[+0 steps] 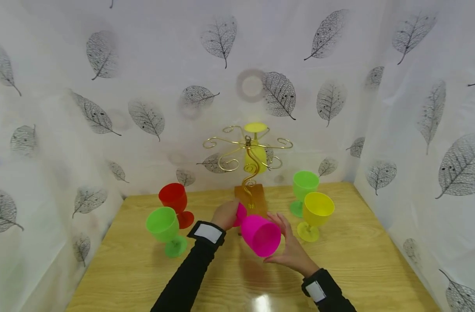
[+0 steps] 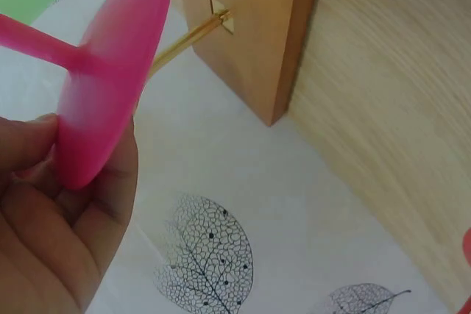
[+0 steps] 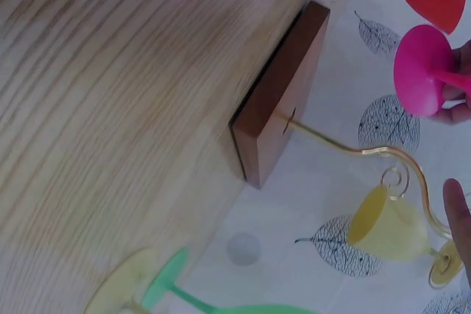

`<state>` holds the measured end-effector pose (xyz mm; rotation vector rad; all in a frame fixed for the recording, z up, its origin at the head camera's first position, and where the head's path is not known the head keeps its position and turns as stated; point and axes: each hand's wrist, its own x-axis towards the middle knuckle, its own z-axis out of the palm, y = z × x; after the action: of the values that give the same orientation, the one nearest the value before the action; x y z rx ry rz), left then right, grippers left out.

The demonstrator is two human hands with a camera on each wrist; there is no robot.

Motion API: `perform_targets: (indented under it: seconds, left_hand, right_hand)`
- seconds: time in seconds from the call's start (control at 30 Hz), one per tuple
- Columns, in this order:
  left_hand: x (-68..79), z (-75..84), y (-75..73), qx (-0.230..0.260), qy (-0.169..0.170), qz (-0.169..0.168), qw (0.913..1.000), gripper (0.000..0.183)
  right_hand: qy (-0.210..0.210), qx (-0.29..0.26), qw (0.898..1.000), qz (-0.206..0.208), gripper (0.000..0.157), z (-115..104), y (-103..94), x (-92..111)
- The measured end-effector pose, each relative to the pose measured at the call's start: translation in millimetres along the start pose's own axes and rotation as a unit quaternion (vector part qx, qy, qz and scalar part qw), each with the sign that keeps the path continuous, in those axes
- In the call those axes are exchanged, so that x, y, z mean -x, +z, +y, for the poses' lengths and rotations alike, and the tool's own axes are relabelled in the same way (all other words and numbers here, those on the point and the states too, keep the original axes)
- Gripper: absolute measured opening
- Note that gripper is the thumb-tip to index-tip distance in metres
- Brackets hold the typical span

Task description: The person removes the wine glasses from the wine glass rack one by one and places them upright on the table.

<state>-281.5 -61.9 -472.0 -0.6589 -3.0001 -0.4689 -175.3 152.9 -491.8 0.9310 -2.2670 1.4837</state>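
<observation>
A pink plastic goblet is tilted over the table, its mouth turned toward me and to the right. My left hand pinches the rim of its round foot between thumb and fingers. Around the bowl, my right hand holds with thumb below and fingers on the far side. Just beyond stands a gold wire goblet rack with curled arms and a wooden base. From its far side a yellow goblet hangs upside down by the foot.
Left on the table stand a red goblet and a green goblet. To the right are another green goblet and a yellow goblet. A white leaf-printed sheet surrounds the table's back and sides.
</observation>
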Motion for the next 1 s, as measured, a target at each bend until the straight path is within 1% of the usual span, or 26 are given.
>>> perform_targets:
  seconds: [0.1,0.2,0.3,0.33,0.4,0.47,0.53,0.6,0.7,0.83,0.93,1.0]
  left_hand:
    - [1.0,2.9,5.4,0.012,0.004,-0.010,0.9999,0.016]
    - [2.1,4.0,10.9,0.016,0.007,-0.007,0.9998,0.017]
    - [2.7,3.2,16.1,0.024,0.009,0.001,0.9997,0.014]
    - [3.1,2.7,17.6,0.030,0.012,0.003,0.9995,0.012]
    - [4.9,2.9,19.0,0.041,0.021,0.006,0.9989,0.015]
    - [9.2,4.6,18.2,0.051,0.043,0.015,0.9977,0.020]
    - [15.5,8.2,16.4,0.053,0.072,0.029,0.9955,0.027]
    - [23.2,12.9,13.3,0.045,0.107,0.049,0.9921,0.035]
    - [34.1,19.7,9.5,0.032,0.164,0.070,0.9835,0.046]
    - [46.3,26.2,4.9,0.027,0.224,0.077,0.9711,0.065]
    - [52.6,28.0,5.0,0.025,0.244,0.078,0.9662,0.080]
    - [56.0,28.3,6.9,0.039,0.246,0.080,0.9652,0.090]
  right_hand:
    - [-0.010,-0.034,0.999,-0.001,0.116,-1,5.5,-2]
    - [-0.011,-0.060,0.998,-0.011,0.102,-3,8.5,-3]
    - [-0.028,-0.068,0.997,-0.016,0.092,-4,9.2,-5]
    - [-0.031,-0.069,0.997,-0.018,0.090,-5,8.4,-6]
    - [-0.031,-0.060,0.998,-0.016,0.090,-5,6.9,-8]
    - [-0.015,-0.053,0.998,-0.015,0.092,-1,5.4,-8]
    - [0.020,-0.047,0.999,-0.017,0.094,3,3.4,-8]
    - [0.045,-0.046,0.998,-0.015,0.095,10,2.2,-8]
    - [0.069,-0.050,0.996,-0.009,0.093,13,-1.8,-7]
    - [0.086,-0.060,0.994,-0.005,0.090,15,-6.1,-5]
    - [0.094,-0.065,0.993,-0.005,0.087,17,-8.0,-4]
    - [0.096,-0.072,0.993,-0.008,0.088,17,-8.6,-4]
